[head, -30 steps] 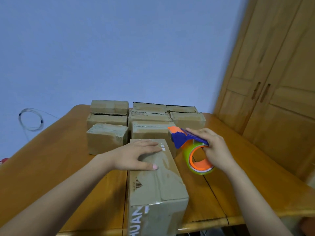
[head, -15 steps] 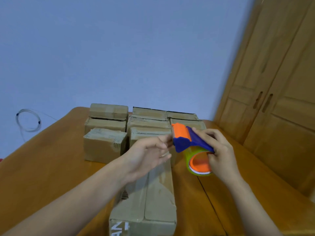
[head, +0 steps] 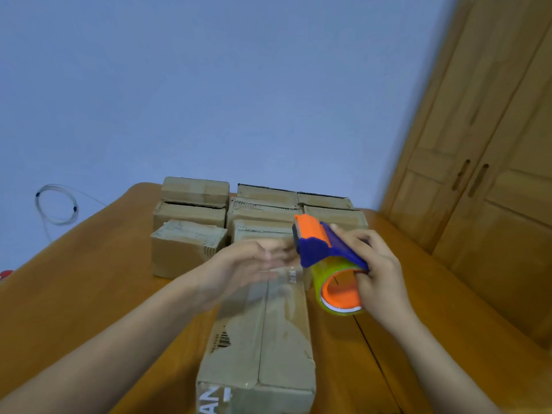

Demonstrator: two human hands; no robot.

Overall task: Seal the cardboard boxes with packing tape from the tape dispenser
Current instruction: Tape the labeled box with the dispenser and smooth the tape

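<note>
A long cardboard box (head: 268, 339) lies lengthwise on the wooden table (head: 74, 294) just in front of me, its top seam facing up. My right hand (head: 376, 270) grips the blue and orange tape dispenser (head: 325, 258) with its green-edged roll, held above the box's far right corner. My left hand (head: 254, 264) is blurred, fingers stretched out toward the dispenser's front end, hovering above the box's far part. Whether it touches the tape I cannot tell.
Several smaller cardboard boxes (head: 188, 246) stand packed in rows at the far half of the table. A wooden wardrobe (head: 478, 174) rises to the right. A coiled white cable (head: 56, 204) hangs on the blue wall at the left.
My left hand has lifted off the box top and reached toward the dispenser. My right hand has raised the dispenser slightly. The box now lies straight along my line of sight.
</note>
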